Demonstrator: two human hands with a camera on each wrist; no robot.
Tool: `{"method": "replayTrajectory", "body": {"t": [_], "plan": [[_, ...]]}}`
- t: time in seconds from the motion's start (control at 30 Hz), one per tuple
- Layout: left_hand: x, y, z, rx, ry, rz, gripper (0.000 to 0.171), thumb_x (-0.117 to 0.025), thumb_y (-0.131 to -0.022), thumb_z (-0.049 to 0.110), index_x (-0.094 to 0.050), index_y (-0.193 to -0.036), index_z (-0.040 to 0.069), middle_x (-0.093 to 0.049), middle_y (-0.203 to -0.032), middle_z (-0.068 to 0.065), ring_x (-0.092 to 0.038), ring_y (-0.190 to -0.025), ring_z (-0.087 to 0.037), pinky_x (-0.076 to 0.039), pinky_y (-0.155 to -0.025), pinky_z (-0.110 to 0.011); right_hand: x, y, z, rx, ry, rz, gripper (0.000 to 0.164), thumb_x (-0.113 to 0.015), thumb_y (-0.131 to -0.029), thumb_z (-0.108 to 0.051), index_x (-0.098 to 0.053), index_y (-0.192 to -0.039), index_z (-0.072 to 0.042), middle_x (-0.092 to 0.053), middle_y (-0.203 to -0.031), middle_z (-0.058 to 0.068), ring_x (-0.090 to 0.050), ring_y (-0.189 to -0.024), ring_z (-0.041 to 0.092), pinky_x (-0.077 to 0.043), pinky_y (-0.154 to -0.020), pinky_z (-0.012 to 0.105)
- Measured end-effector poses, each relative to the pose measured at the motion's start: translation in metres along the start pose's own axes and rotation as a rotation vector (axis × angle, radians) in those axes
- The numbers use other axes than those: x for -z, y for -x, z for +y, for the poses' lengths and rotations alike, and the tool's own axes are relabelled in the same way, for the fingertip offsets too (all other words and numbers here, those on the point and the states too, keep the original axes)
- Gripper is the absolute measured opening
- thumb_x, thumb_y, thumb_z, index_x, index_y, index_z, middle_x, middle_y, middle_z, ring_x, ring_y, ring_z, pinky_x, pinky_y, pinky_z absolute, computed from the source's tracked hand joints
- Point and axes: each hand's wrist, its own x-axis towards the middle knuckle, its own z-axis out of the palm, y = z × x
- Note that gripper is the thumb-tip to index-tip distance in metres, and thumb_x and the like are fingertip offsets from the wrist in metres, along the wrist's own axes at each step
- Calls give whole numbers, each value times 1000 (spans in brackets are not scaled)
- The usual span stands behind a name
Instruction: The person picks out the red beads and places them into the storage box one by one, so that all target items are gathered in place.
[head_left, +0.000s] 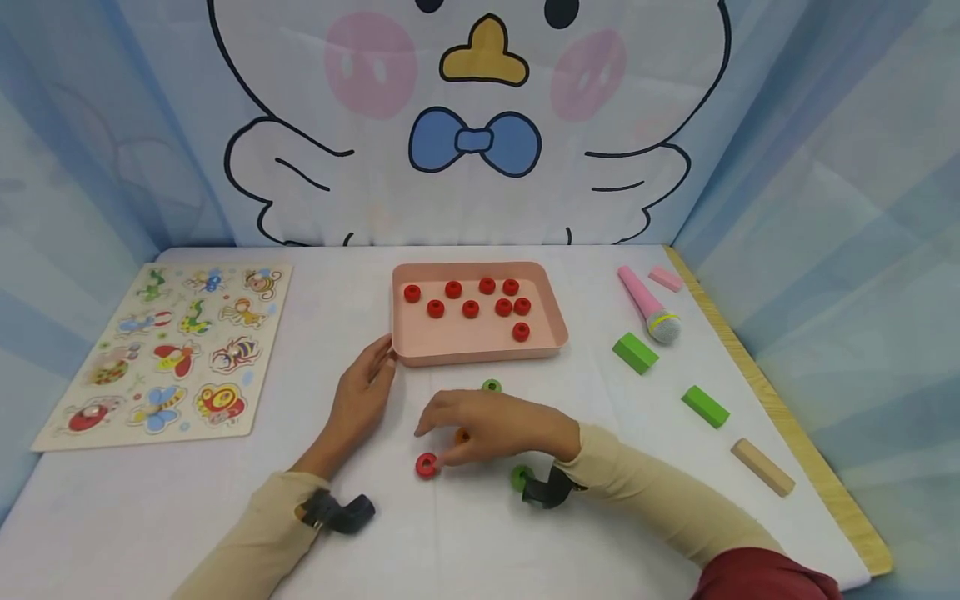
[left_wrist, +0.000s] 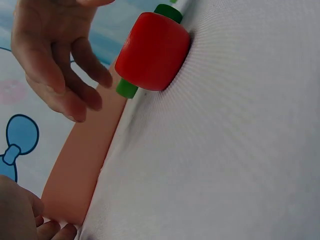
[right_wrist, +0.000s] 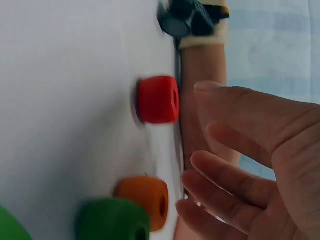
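A red bead (head_left: 422, 472) lies on the white tabletop. Just above it hovers my right hand (head_left: 491, 423), thumb and fingers apart, holding nothing; the right wrist view shows a gap between thumb and bead. Partly under that hand sits an orange bead (right_wrist: 145, 197). One green bead (head_left: 491, 385) is beyond the hand, and another green bead (head_left: 517, 478) is by the right wrist. Against the near left corner of a pink tray (head_left: 480, 356) rests my left hand (head_left: 363, 387), its fingers touching the side. Several red beads (head_left: 470, 309) are spread inside the tray.
A wooden picture puzzle board (head_left: 187, 350) lies at the left. To the right are a pink toy microphone (head_left: 641, 296), a pink block (head_left: 665, 278), green blocks (head_left: 636, 353) and a tan wooden block (head_left: 762, 467). A printed curtain (head_left: 480, 200) closes off the back.
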Motion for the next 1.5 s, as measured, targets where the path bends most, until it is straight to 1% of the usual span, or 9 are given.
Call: {"method": "replayTrajectory", "body": {"t": [0.17,0.27,0.37,0.7,1.03,1.17,1.3,1.37,1.5], "plan": [[1,0,0,5,10,-4,46,-46,-102,9,-41,-148,4,-47,-146,-15,-47,-132,-24,-39,-110,-33,-14,-5,-2,43,-30,-55,33,-74,-89,-22,-68,-121,-13,-60,-116,-6,-54,-102,4,-44,-88,9],[0,-1,0,7,7,-9,46,-45,-103,9,-40,-148,3,-46,-147,-15,-46,-133,-24,-38,-110,-34,-20,-8,-1,66,-41,-66,27,-73,-90,-17,-69,-117,-13,-61,-111,-7,-54,-100,1,-43,-92,9],[0,-1,0,9,2,-9,46,-45,-103,10,-40,-148,3,-45,-147,-15,-46,-133,-24,-38,-110,-33,-23,-9,-1,74,-37,-65,24,-72,-91,-15,-71,-114,-13,-61,-105,-9,-54,-96,1,-43,-89,9],[1,-1,1,27,1,-5,46,-45,-103,11,-40,-148,4,-46,-147,-14,-46,-133,-23,-38,-110,-33,-25,-8,-3,51,-11,-54,24,-72,-91,-16,-71,-115,-15,-60,-104,-11,-53,-94,1,-42,-88,6],[0,-1,1,5,8,-1,45,-45,-103,9,-41,-147,3,-46,-146,-16,-47,-132,-24,-39,-110,-34,-25,-8,-3,43,-3,-64,25,-72,-91,-16,-70,-116,-16,-60,-106,-11,-52,-95,0,-42,-89,6],[-1,-1,1,-5,11,6,46,-46,-102,8,-42,-147,2,-47,-145,-17,-47,-132,-26,-39,-109,-35,-21,-7,-1,47,-18,-53,26,-71,-92,-16,-70,-117,-15,-61,-107,-11,-53,-95,0,-43,-89,7],[-1,-1,1,-3,12,1,46,-46,-102,7,-41,-147,1,-47,-145,-17,-47,-132,-26,-39,-109,-35,-10,-4,2,35,-56,-5,26,-70,-91,-13,-71,-117,-13,-62,-108,-10,-55,-95,3,-47,-86,10],[0,0,1,5,9,-2,46,-46,-102,8,-41,-147,1,-47,-146,-17,-47,-132,-25,-39,-110,-34,-2,-2,5,17,-74,19,26,-70,-91,-13,-71,-117,-13,-62,-108,-10,-56,-96,4,-48,-87,13],[0,0,2,20,2,-5,46,-45,-102,9,-40,-148,2,-46,-147,-16,-46,-133,-24,-38,-110,-34,19,1,14,-61,-87,65,29,-72,-90,-13,-70,-119,-12,-62,-110,-9,-57,-101,6,-51,-92,22]]}}
